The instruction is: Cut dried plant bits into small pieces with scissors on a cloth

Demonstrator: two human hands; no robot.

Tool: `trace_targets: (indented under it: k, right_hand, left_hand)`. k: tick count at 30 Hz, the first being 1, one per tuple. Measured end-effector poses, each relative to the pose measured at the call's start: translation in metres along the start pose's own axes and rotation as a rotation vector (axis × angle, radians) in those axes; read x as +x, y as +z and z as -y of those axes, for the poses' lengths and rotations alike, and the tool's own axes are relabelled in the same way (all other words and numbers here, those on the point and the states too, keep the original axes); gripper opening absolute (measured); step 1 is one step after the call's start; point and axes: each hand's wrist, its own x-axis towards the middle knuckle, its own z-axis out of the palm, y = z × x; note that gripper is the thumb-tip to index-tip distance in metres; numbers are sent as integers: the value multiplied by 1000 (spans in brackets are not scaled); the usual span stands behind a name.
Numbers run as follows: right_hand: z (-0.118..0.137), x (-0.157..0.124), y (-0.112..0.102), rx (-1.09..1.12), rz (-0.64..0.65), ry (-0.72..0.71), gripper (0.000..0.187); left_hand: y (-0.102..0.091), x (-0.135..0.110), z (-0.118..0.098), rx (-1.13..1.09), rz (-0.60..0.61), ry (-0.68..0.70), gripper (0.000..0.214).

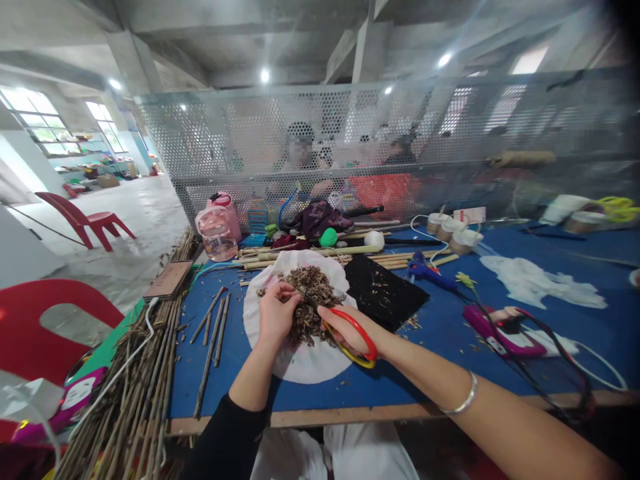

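Note:
My right hand [349,327] grips a pair of scissors [367,333] with red and yellow handle loops; the blades are lost against the brown pile. My left hand [277,310] is pinched at the fingertips, just left of the scissors' end; what it pinches is too small to make out. Beneath both hands lies a heap of brown dried plant bits [315,283] on a round white cloth [295,370]. Left of the cloth are several cut brown sticks [215,333]. A black sheet [383,293] with scattered bits lies to the right.
A bundle of long twigs [135,387] runs along the table's left edge. Bamboo sticks, a pink water jug [217,237] and yarn stand at the back, before a perforated metal screen [210,153]. At right are a blue glue gun [430,273], a purple power strip [505,337] and cords.

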Motion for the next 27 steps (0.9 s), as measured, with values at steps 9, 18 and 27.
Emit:
trace_targets:
  k: [9,18,27]
  right_hand:
    - [0,-17,-7,274,132,215,58]
    - [20,-14,-64,520,253,28,65]
    - [-9,23,-76,790,170,-16,71]
  left_hand:
    - [-12,7,0,74,-82,-18,22]
    - [-18,29,-31,418,-145,72,26]
    - [24,48,-33,551,188,326,21]
